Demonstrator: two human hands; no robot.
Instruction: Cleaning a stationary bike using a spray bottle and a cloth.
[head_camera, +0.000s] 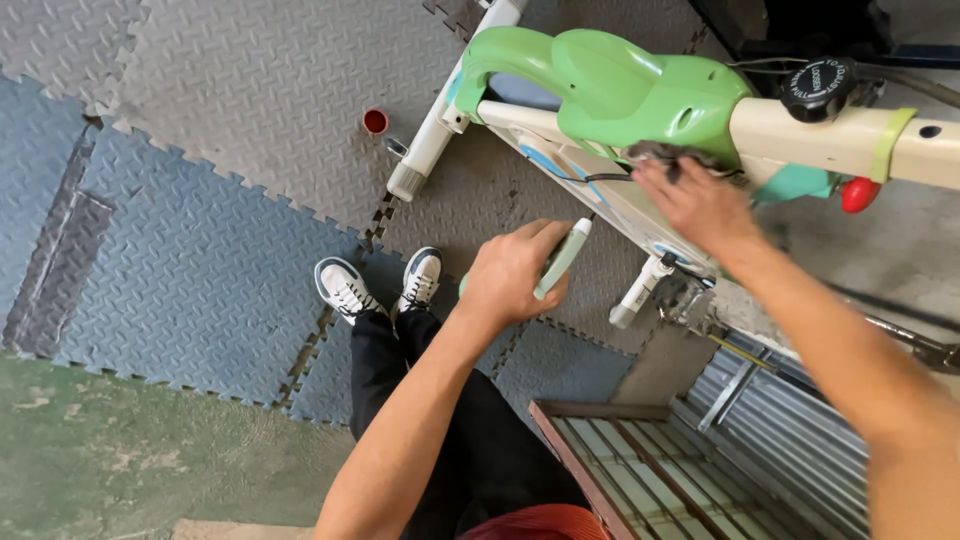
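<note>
A green and cream exercise bike (640, 95) fills the upper right of the head view. My right hand (695, 205) presses a dark grey rag (665, 155) against the bike's frame just under the green cover. My left hand (515, 275) is closed around a pale green spray bottle (560, 260), held in front of the frame. A black round adjustment knob (820, 85) and a red knob (858, 193) sit on the cream bar to the right. My legs in black trousers and white shoes (380, 285) stand below on the mats.
Grey and blue interlocking floor mats (200, 200) cover the ground. A small red cap (375, 121) lies near the bike's white foot (425, 150). A brown-framed metal grille (640, 470) and corrugated metal sheet (790, 440) lie at lower right. Green concrete floor (120, 460) shows at lower left.
</note>
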